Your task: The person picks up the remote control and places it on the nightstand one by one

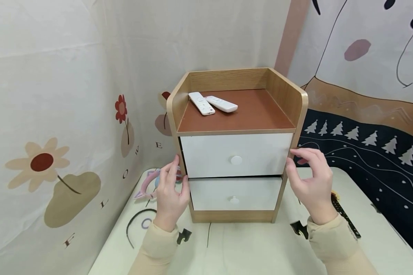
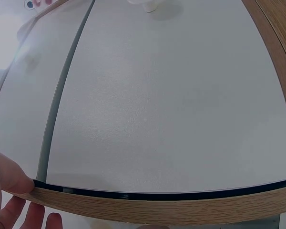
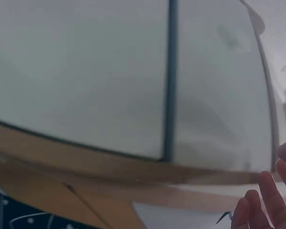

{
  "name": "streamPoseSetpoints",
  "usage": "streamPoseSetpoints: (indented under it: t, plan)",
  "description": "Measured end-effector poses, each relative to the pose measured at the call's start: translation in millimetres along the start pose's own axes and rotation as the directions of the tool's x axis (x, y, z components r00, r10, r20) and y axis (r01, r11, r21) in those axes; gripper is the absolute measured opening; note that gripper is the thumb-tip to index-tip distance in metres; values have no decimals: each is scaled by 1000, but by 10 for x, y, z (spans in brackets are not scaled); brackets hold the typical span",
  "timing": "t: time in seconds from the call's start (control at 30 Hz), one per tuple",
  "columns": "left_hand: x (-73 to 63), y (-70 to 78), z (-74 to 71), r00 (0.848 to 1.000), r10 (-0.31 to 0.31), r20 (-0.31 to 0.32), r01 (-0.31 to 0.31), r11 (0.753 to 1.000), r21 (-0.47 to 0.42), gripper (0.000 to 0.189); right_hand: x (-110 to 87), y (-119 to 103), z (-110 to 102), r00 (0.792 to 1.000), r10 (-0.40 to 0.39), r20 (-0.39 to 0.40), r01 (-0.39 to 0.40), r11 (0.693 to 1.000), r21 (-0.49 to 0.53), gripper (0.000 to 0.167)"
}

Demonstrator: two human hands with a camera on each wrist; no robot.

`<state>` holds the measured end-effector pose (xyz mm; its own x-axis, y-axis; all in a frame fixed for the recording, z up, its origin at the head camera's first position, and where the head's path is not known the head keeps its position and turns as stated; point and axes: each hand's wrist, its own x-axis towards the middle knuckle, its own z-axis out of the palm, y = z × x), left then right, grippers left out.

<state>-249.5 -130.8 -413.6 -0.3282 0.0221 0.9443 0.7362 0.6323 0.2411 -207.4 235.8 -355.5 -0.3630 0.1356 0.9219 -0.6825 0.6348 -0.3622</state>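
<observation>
A small wooden cabinet (image 1: 233,217) with two white drawers stands upright in front of me. Its upper drawer (image 1: 210,152) sits slightly askew, with a dark gap along its left side; the lower drawer (image 1: 210,194) is below it. Each has a round white knob. My left hand (image 1: 170,193) pinches the left side panel (image 2: 181,210), thumb on its front edge and fingers behind it. My right hand (image 1: 313,179) is at the right side panel, its fingers bent loosely and fingertips close by the front edge beside the upper drawer.
Two white remote controls (image 1: 201,104) lie on the cabinet's brown top shelf (image 1: 251,110). A pink headband (image 1: 147,185), a black headband (image 1: 129,225) and a purple ring (image 1: 145,224) lie left on the white table (image 1: 244,252). A black dotted band (image 1: 345,215) lies right. Patterned curtains hang behind.
</observation>
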Motion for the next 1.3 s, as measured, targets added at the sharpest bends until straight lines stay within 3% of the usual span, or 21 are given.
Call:
streamPoseSetpoints:
  t: [0.33,0.53,0.7,0.9,0.97,1.13,1.23,1.3]
  plan:
    - [-7,-3,2,1000,-6,7,6,1000,10,76,-517,282,-236,992,127,20,-124,986,-108,33]
    - [-13,1,1,1000,-12,12,12,1000,10,76,-823,434,-412,962,272,36,-259,943,-209,39]
    - [-11,12,-16,999,-39,34,39,999,6,73,-1012,579,-556,912,408,47,-367,860,-354,43]
    - [-9,9,-14,1000,-19,17,19,1000,3,77,-1166,748,-665,849,526,56,-457,783,-423,43]
    - [-14,5,-12,1000,-11,12,11,1000,7,77,-1221,795,-695,819,571,58,-490,748,-448,43]
    - [-25,-4,0,1000,-1,9,1,1000,14,77,-1330,892,-771,718,692,78,-555,635,-537,46]
    - [-20,-5,4,1000,-1,8,1,1000,11,77,-1365,933,-790,677,730,90,-565,595,-571,49]
    - [-15,-7,4,1000,-1,7,1,1000,7,77,-1385,953,-798,664,742,93,-569,582,-581,50]
